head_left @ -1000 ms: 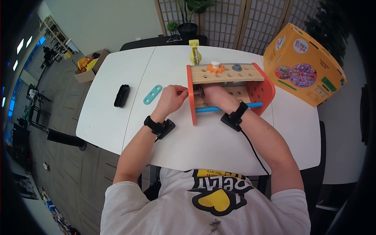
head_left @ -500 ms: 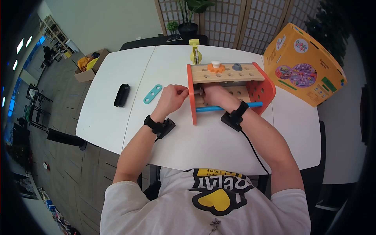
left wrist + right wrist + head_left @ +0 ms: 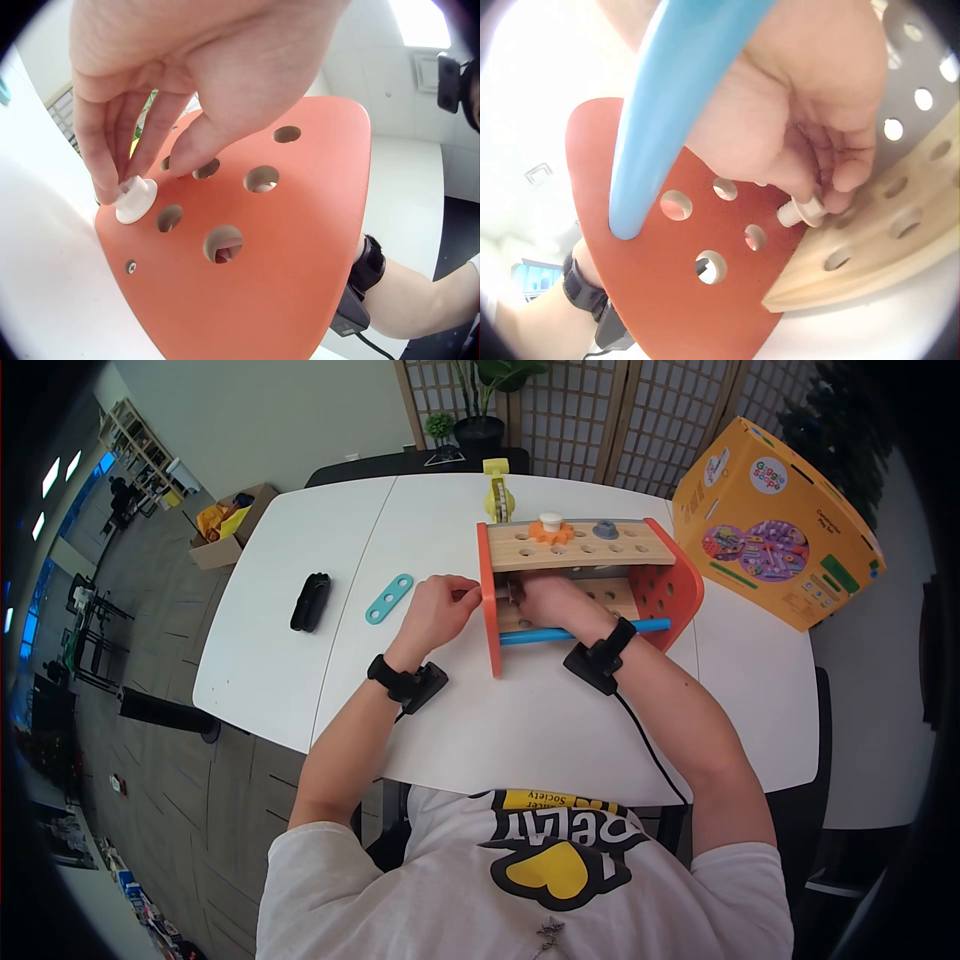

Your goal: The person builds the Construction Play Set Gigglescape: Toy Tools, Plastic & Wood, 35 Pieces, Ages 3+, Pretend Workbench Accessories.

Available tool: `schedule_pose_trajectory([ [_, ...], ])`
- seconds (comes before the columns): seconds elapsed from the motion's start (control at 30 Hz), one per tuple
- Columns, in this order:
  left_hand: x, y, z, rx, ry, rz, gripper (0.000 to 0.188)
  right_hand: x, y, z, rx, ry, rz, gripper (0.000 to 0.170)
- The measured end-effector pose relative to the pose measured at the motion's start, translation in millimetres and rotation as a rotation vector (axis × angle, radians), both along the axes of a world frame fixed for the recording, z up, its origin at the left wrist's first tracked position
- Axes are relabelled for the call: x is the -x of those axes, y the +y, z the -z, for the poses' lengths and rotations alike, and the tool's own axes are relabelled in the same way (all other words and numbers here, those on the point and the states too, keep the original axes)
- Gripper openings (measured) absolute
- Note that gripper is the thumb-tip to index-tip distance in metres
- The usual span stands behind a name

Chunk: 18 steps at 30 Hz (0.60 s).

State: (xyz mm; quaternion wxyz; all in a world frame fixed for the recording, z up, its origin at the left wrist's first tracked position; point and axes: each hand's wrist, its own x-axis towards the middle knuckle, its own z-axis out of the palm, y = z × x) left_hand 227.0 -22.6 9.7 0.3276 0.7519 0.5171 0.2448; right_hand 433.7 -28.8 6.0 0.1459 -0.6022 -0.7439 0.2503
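A toy workbench with red side panels and pegboard shelves stands before me. On the outer face of its left panel, a white plastic bolt sits in a hole low down. The fingers of my left hand grip the bolt's head, the thumb lying against the panel. Inside the bench, under the top board, my right hand pinches a pale flanged nut at the bolt's threaded end, close to the panel. The blue rod crosses in front of the right hand.
An orange gear with a white knob and a grey piece sit on the top board. A teal strip and black case lie to the left. Behind are a yellow toy and a large orange box.
Both hands stay at the left panel, with hardly any visible movement. The bench and the loose pieces keep their places.
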Motion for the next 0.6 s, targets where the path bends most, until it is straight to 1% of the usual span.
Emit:
schedule_pose_trajectory([
  [0.07,0.6,0.6,1.2,-0.006,-0.005,-0.002,0.032,1.2,-3.0,-6.6,0.042,0.044,0.028,0.028],
  [0.27,-0.6,-0.8,0.6,-0.005,0.003,-0.012,0.032,1.1,-4.1,-8.9,0.076,0.009,0.033,0.026],
  [0.37,-0.3,-0.2,1.7,-0.017,0.002,-0.003,0.032,0.3,10.3,18.1,0.016,-0.106,-0.003,0.027],
  [0.53,0.3,-0.4,2.0,-0.013,-0.005,0.000,0.032,4.6,-6.5,-9.5,0.046,-0.044,0.039,0.025],
  [0.6,-0.7,-1.2,-0.9,-0.014,0.004,-0.001,0.032,3.1,-8.4,-10.3,0.017,-0.027,0.044,0.024],
])
